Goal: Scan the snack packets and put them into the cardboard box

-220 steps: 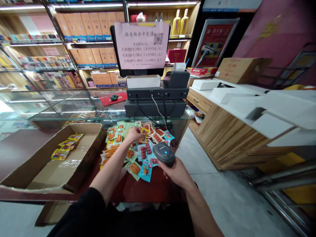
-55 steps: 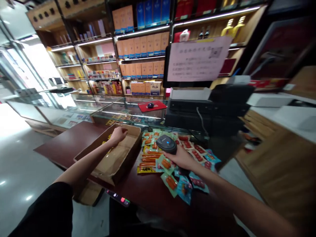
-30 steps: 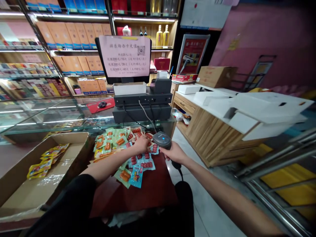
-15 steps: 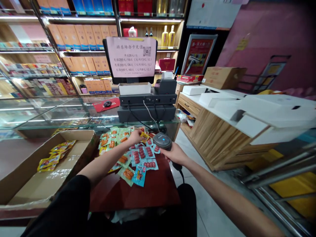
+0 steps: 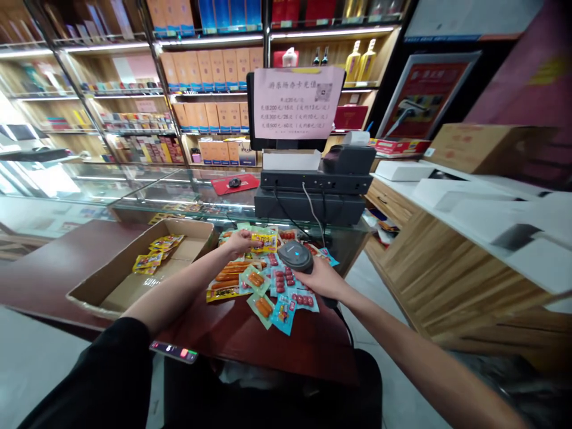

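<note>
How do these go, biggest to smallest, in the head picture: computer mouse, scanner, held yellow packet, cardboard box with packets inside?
Cardboard box
Scanner
Held yellow packet
Computer mouse (farther away, so looks smaller)

The yellow packet (image 5: 267, 242), small, flat and brightly printed, is pinched at its left end by the left hand (image 5: 239, 243), over the heaped sausage packets (image 5: 256, 279); the dark grey scanner (image 5: 295, 257), rounded, with a blue light glowing on top, sits in the right hand (image 5: 323, 276), its head just beside the packet's right end
</note>
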Motion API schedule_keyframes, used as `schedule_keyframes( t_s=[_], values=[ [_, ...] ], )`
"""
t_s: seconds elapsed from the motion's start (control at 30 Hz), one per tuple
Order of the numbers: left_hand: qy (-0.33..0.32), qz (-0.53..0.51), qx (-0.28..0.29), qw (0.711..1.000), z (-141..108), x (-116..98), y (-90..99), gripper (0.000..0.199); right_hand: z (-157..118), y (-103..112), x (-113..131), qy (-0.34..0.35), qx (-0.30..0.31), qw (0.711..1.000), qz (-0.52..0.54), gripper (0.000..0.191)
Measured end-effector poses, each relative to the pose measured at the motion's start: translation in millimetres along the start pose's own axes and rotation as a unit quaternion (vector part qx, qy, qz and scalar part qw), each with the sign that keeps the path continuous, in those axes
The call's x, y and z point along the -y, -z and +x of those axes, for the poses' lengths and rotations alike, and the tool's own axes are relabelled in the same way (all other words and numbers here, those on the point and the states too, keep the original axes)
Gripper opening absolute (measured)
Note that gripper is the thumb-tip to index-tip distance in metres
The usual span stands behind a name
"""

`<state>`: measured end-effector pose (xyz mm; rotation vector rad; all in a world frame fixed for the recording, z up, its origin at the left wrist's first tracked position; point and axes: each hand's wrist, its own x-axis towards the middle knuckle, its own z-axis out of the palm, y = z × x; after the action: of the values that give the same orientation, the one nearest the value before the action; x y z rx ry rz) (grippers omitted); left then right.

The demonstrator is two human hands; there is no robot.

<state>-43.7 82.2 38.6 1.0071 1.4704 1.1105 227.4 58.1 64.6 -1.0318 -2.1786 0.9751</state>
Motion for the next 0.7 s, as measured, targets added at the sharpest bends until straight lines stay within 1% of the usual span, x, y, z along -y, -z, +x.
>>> schedule_keyframes(
  t_s=[0.13, 0.27, 0.33, 0.37, 0.43, 0.5, 0.6, 0.7],
  values=[
    [0.010, -0.007, 0.017, 1.000, -3.8, 2.2, 6.7, 0.031, 4.7, -5.3, 0.5, 0.000, 0.003, 1.000, -0.011, 0.028],
    [0.013, -0.006, -0.015, 1.000, -5.5, 3.0, 14.2, 0.033, 7.7, -7.3, 2.3, 0.001, 0.006, 1.000, -0.020, 0.031],
    [0.012, -0.002, -0.026, 1.000, -8.6, 1.5, 24.3, 0.035, 10.6, -9.5, 3.3, 0.012, 0.006, 1.000, -0.026, 0.033],
    [0.010, -0.003, -0.030, 0.999, -10.8, 0.3, 32.4, 0.036, 12.5, -11.3, 4.2, 0.020, 0.007, 0.999, -0.032, 0.033],
    [0.005, -0.015, -0.039, 0.999, -16.3, -2.6, 56.3, 0.038, 17.2, -15.9, 7.4, 0.035, 0.018, 0.999, -0.037, 0.035],
    [0.004, -0.029, -0.061, 0.998, -23.5, -4.7, 90.6, 0.039, 22.8, -22.0, 12.5, 0.033, 0.035, 0.998, -0.028, 0.032],
    [0.005, -0.008, -0.140, 0.990, -38.9, -3.6, 155.7, 0.042, 32.9, -33.6, 22.4, 0.015, 0.070, 0.997, -0.028, 0.026],
    [0.004, 0.064, -0.227, 0.972, -59.5, 4.2, 221.9, 0.044, 45.9, -49.1, 32.2, 0.036, 0.064, 0.997, -0.035, 0.026]
  ],
)
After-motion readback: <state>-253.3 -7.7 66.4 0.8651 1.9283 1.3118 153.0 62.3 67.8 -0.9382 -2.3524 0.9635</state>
